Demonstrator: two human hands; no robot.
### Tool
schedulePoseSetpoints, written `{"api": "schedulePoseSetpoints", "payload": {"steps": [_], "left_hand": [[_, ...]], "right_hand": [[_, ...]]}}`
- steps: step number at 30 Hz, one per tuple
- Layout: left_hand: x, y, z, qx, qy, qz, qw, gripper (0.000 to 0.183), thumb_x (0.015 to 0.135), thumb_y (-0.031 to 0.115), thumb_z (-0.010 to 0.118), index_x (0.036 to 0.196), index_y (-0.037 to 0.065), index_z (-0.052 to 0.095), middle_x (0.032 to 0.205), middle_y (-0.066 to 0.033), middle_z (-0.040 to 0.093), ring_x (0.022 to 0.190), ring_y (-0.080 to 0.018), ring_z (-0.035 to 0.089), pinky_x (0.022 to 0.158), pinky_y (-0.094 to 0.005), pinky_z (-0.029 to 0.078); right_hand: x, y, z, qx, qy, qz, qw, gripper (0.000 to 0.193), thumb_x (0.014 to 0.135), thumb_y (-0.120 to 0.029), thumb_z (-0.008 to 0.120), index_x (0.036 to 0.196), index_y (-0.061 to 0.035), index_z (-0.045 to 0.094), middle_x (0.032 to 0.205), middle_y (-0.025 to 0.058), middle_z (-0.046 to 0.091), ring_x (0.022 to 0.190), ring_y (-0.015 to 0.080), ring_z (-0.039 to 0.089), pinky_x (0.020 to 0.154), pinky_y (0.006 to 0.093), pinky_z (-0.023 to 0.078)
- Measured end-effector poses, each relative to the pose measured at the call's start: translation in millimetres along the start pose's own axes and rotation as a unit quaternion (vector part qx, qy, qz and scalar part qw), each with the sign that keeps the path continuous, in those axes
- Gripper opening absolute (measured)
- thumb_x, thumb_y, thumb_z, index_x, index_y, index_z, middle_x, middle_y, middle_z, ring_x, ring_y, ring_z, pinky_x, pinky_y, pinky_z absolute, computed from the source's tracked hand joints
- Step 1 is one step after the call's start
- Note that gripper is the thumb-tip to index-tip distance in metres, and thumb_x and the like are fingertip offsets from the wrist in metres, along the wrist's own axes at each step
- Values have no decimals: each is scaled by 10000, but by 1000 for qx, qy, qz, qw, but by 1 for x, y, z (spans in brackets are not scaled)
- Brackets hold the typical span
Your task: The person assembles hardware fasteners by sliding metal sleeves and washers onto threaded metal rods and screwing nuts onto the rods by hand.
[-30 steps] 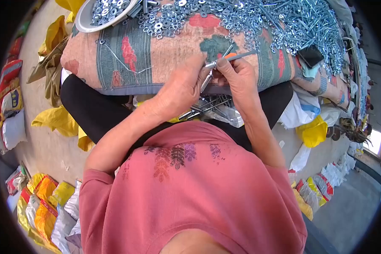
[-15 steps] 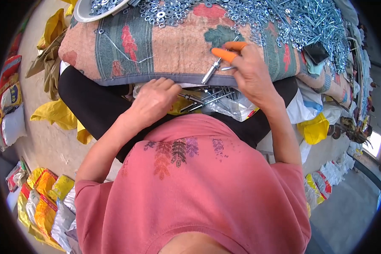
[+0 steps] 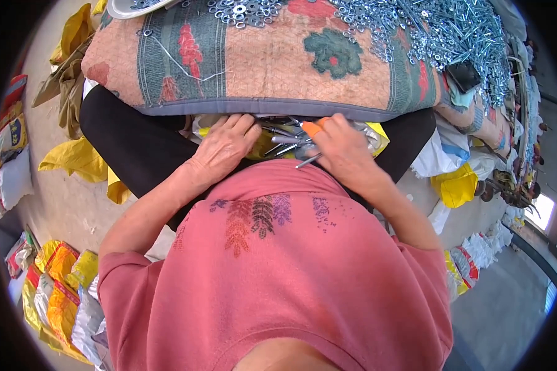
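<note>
A bag (image 3: 377, 137) in yellow and clear plastic lies in my lap under the edge of the padded cloth, with several metal bolts with sleeves (image 3: 284, 141) in it. My left hand (image 3: 228, 141) rests at the bag's left side, fingers curled down; whatever they grip is hidden. My right hand (image 3: 341, 147), with orange covers on its finger and thumb, reaches in among the bolts from the right and is slightly blurred. From under its palm a bolt (image 3: 308, 162) sticks out toward my shirt. Its fingertips are partly hidden among the metal pieces.
The flowered padded cloth (image 3: 260, 68) spreads ahead of me. Washers (image 3: 244, 11) and a heap of screws (image 3: 470, 37) cover its far side, near a white bowl (image 3: 120, 8). A bent wire (image 3: 173, 59) lies at left, a black object (image 3: 463, 76) at right.
My right hand has come down from above the cloth to the bag, and the sleeved bolt it held up no longer shows there. My left hand has shifted slightly, staying at the bag.
</note>
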State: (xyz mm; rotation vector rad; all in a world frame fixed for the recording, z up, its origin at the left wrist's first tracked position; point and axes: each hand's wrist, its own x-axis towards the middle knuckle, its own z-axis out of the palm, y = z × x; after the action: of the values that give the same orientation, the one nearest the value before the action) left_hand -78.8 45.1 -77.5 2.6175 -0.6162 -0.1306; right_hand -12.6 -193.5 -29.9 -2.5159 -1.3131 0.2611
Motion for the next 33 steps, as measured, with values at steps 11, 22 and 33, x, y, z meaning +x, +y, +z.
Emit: {"api": "schedulePoseSetpoints", "payload": {"steps": [11, 22, 33], "left_hand": [[1, -24, 25, -95, -4, -82, 992, 174, 751, 92, 580, 894, 4, 535, 866, -200, 573, 795, -359, 577, 680, -415, 477], [-4, -6, 11, -133, -172, -126, 968, 137, 803, 128, 527, 889, 28, 566, 813, -240, 589, 779, -387, 584, 644, -458, 471], [0, -2, 2, -249, -218, -16, 944, 260, 788, 102, 507, 1020, 139, 619, 857, -167, 563, 821, -366, 583, 688, -432, 475]], "right_hand": [[7, 23, 57, -38, -27, 23, 999, 380, 697, -239, 682, 1026, -89, 565, 990, 104, 556, 889, 300, 579, 738, 377, 488], [8, 42, 65, -91, 78, 138, 983, 358, 753, -178, 620, 1094, -77, 587, 1169, 130, 543, 1058, 335, 516, 862, 432, 422], [-4, 3, -3, 240, -1, 5, 971, 366, 743, -52, 606, 1108, -69, 575, 988, 143, 571, 932, 298, 557, 783, 372, 446]]}}
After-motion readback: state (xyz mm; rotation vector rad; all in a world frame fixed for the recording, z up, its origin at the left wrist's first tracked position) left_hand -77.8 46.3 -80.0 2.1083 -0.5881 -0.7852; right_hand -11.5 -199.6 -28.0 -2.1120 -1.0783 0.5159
